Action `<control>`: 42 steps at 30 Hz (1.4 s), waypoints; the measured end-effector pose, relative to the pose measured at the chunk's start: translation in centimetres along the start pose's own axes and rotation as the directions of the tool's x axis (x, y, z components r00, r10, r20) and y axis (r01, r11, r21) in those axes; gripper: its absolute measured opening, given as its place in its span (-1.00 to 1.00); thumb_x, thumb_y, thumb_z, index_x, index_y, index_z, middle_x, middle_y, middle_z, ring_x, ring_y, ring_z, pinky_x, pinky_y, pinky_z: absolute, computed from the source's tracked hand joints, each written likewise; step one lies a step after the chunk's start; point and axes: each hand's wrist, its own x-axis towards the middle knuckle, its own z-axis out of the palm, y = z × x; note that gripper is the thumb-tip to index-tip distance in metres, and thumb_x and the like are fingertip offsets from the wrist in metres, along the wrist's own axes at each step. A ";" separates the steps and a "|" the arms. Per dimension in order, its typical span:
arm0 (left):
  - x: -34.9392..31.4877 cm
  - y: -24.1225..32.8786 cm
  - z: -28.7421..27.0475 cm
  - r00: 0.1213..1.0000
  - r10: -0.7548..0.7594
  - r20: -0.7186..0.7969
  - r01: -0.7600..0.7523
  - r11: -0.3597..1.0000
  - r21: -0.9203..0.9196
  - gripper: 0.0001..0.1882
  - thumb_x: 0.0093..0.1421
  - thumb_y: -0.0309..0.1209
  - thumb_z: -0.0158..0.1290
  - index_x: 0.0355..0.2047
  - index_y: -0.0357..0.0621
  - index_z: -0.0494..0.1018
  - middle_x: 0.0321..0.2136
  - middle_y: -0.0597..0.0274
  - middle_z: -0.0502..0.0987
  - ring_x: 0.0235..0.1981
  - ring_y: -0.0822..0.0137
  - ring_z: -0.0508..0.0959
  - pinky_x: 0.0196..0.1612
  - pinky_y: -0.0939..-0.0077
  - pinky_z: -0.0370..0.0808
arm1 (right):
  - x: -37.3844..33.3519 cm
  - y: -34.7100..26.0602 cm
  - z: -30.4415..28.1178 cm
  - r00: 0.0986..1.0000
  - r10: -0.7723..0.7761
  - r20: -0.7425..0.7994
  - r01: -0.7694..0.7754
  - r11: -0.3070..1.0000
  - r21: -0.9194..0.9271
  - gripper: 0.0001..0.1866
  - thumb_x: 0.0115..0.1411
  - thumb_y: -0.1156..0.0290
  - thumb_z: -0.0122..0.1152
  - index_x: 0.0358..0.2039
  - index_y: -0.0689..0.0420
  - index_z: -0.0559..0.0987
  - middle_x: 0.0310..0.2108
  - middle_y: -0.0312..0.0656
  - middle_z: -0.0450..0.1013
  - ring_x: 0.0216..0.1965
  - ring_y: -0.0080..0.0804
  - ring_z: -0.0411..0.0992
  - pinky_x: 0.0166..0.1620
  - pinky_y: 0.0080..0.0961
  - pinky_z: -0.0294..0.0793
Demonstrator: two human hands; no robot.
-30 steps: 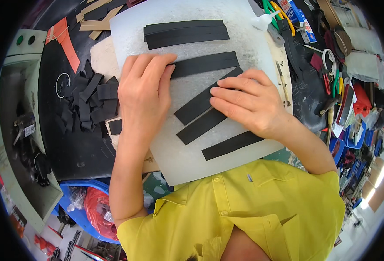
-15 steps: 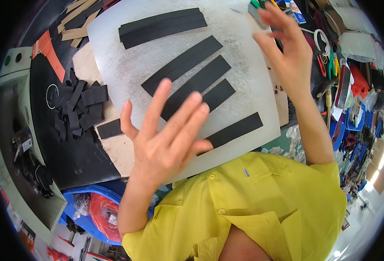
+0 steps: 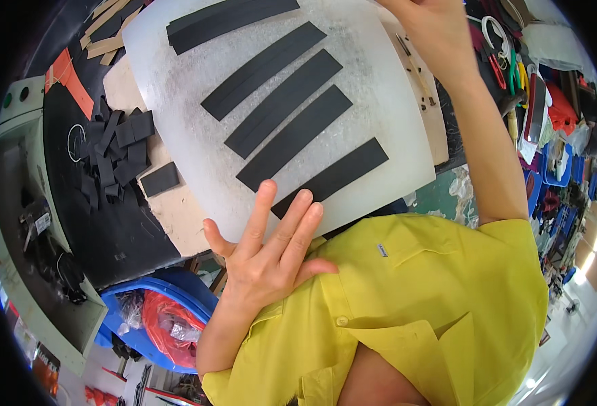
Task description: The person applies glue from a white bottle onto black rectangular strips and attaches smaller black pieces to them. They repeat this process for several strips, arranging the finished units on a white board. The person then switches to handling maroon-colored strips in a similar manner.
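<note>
My left hand [image 3: 261, 254] is open, its fingers spread over the near edge of a whitish translucent board [image 3: 379, 196]. Its fingertips are by the near end of a black strip [image 3: 339, 177], and nothing is in its grasp. Three more black strips lie slanted across the board: a middle one [image 3: 295, 139], one just beyond it [image 3: 283, 103] and a farther one [image 3: 264, 71]. Overlapping black strips [image 3: 234, 24] rest at the board's far side. At the top edge, my right hand [image 3: 430, 34] reaches past the board's far right corner; its fingers are mostly cut off by the frame.
Left of the board are a heap of short black pieces [image 3: 112, 155], a single black piece [image 3: 159, 179] and an orange strip [image 3: 72, 84]. A blue tub [image 3: 132, 338] with a red bag stands below the table. Tools, including red-handled ones [image 3: 496, 71], crowd the right side.
My right hand has moved farther away, to the top edge. My left hand has drawn back toward my body, uncovering the strips' near ends. The whole view has shifted slightly.
</note>
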 end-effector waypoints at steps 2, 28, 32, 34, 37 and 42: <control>0.1 -0.2 -0.2 0.998 -0.029 -0.050 0.027 0.999 -0.027 -0.11 0.24 0.44 -0.35 0.19 0.04 0.51 0.11 0.42 0.59 0.34 -0.05 0.35 0.39 -0.31 -0.62 | -2.8 -2.1 -1.1 1.000 0.009 0.027 -0.009 1.000 0.003 -0.66 0.24 0.51 0.34 0.02 0.33 0.57 -0.23 -0.32 0.56 -0.24 -0.66 0.46 -0.16 -0.65 0.47; -1.0 1.0 1.2 0.965 -0.056 -0.256 0.047 0.998 -0.043 -0.22 0.26 0.42 -0.23 -0.16 -0.02 0.62 -0.18 0.41 0.68 0.02 0.19 0.54 0.38 -0.19 -0.29 | -15.5 -8.0 -0.1 0.662 -0.471 0.583 0.732 0.241 -0.637 -0.56 -0.23 0.47 0.27 -0.23 0.23 0.69 -0.26 -0.19 0.55 -0.29 -0.28 0.48 -0.32 -0.41 0.39; -0.9 0.9 1.2 0.976 -0.053 -0.211 0.042 0.998 -0.055 -0.20 0.21 0.42 -0.15 -0.08 -0.08 0.58 -0.13 0.38 0.68 0.09 0.15 0.52 0.39 -0.15 -0.29 | -15.7 -7.6 0.7 0.632 -0.460 0.624 0.757 0.191 -0.625 -0.59 -0.20 0.42 0.26 -0.24 0.22 0.68 -0.25 -0.20 0.55 -0.26 -0.30 0.49 -0.32 -0.43 0.33; -1.0 0.8 1.2 0.976 -0.058 -0.212 0.045 0.997 -0.065 -0.21 0.21 0.41 -0.13 -0.07 -0.08 0.58 -0.13 0.38 0.68 0.09 0.16 0.52 0.39 -0.15 -0.28 | -15.8 -7.7 0.9 0.631 -0.439 0.639 0.761 0.193 -0.620 -0.59 -0.19 0.41 0.26 -0.24 0.22 0.68 -0.25 -0.21 0.55 -0.25 -0.31 0.50 -0.32 -0.43 0.32; -1.1 0.8 1.4 0.971 -0.069 -0.228 0.055 0.996 -0.069 -0.23 0.23 0.40 -0.15 -0.10 -0.05 0.59 -0.16 0.40 0.68 0.05 0.19 0.54 0.38 -0.18 -0.28 | -15.6 -8.0 0.4 0.631 -0.429 0.647 0.761 0.178 -0.624 -0.59 -0.18 0.41 0.26 -0.24 0.23 0.68 -0.24 -0.20 0.55 -0.24 -0.31 0.51 -0.31 -0.40 0.32; -0.9 0.7 1.9 0.964 -0.084 -0.252 0.062 0.994 -0.094 -0.27 0.27 0.38 -0.18 -0.16 0.01 0.63 -0.22 0.44 0.68 -0.01 0.23 0.56 0.36 -0.24 -0.29 | -16.1 -9.4 0.3 0.676 -0.336 0.656 0.733 0.210 -0.647 -0.59 -0.16 0.38 0.23 -0.23 0.23 0.68 -0.22 -0.19 0.54 -0.23 -0.30 0.51 -0.27 -0.40 0.31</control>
